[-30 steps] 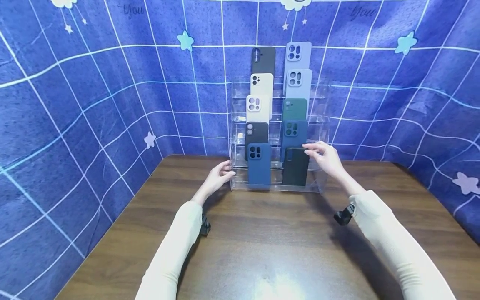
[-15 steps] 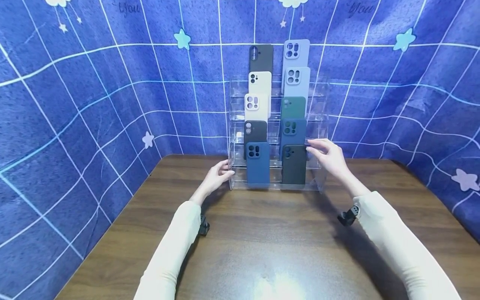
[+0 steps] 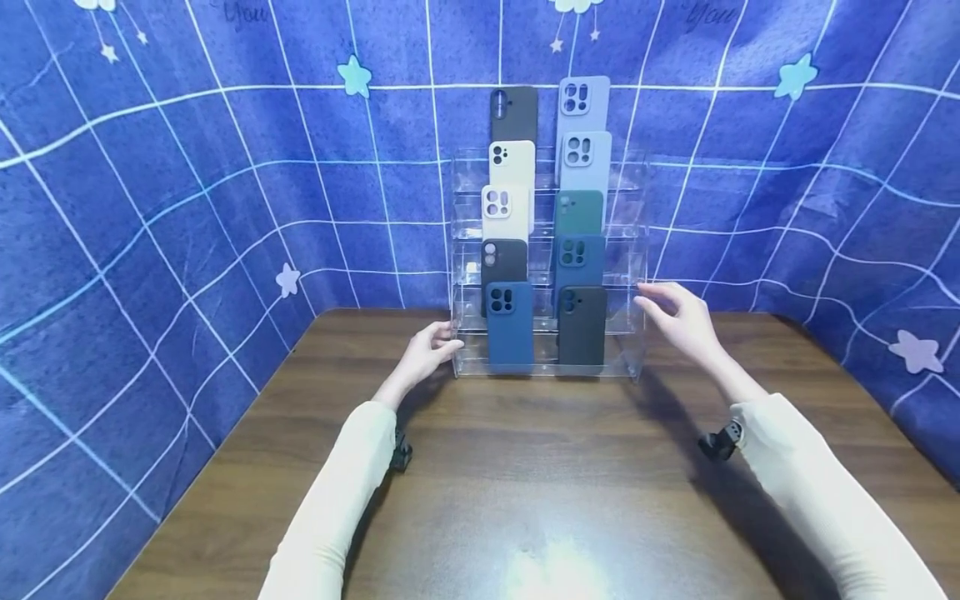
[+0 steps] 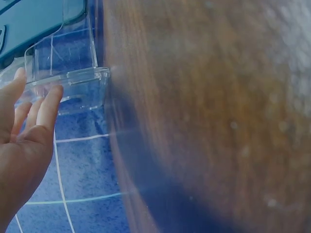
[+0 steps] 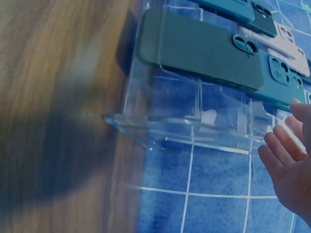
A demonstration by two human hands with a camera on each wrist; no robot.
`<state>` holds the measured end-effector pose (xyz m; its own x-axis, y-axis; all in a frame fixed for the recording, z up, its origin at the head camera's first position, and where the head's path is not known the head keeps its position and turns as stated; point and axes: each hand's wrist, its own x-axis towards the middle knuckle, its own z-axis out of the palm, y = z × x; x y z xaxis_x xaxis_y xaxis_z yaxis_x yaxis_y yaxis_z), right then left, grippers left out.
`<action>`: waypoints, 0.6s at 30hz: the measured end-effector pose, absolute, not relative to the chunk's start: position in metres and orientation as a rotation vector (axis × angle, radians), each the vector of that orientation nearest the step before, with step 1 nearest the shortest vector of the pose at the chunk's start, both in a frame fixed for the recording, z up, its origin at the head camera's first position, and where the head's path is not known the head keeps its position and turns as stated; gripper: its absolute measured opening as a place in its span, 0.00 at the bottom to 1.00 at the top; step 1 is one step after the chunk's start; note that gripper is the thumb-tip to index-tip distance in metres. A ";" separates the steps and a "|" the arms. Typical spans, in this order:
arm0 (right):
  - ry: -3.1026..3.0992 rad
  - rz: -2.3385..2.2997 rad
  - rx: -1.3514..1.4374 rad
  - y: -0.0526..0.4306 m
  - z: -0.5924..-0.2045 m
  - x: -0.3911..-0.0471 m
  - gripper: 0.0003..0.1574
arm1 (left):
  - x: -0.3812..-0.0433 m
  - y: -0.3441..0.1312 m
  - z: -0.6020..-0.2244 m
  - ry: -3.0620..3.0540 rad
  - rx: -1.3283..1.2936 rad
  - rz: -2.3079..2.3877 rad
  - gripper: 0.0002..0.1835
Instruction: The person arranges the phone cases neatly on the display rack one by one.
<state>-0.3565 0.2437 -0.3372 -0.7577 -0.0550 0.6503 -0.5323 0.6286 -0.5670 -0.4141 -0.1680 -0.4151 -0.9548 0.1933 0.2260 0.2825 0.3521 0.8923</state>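
A clear acrylic stepped stand (image 3: 622, 354) holds two columns of upright phone cases, seen in the head view. At the front are a blue case (image 3: 511, 333) on the left and a black case (image 3: 582, 335) on the right. My left hand (image 3: 422, 354) rests its fingertips at the stand's left side, thumb and fingers apart. Beside the right side my right hand (image 3: 684, 323) is held with fingers relaxed and nothing in it. In the right wrist view, that hand (image 5: 291, 170) sits close to the clear side panel, apart from the black case (image 5: 204, 53).
Behind the front cases rise a navy case (image 3: 588, 275), a green case (image 3: 588, 210), pale lilac cases (image 3: 596, 171), white cases (image 3: 517, 221) and dark ones (image 3: 517, 125). The wooden table (image 3: 480, 483) meets a blue gridded cloth (image 3: 337, 183) at the back.
My right hand has let go of the black case's top corner and moved right to the stand's side. That case's camera holes now show. The left hand stays at the left side.
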 end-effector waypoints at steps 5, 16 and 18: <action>-2.250 0.961 0.483 0.250 -0.342 -0.353 0.20 | -0.413 -0.171 -0.416 -2.517 -0.425 -1.674 0.25; -2.448 0.684 0.528 0.273 -0.346 -0.341 0.36 | -0.408 -0.179 -0.410 -2.581 -0.475 -1.331 0.24; -2.538 0.625 0.487 0.278 -0.346 -0.338 0.42 | -0.405 -0.183 -0.406 -2.584 -0.489 -1.240 0.26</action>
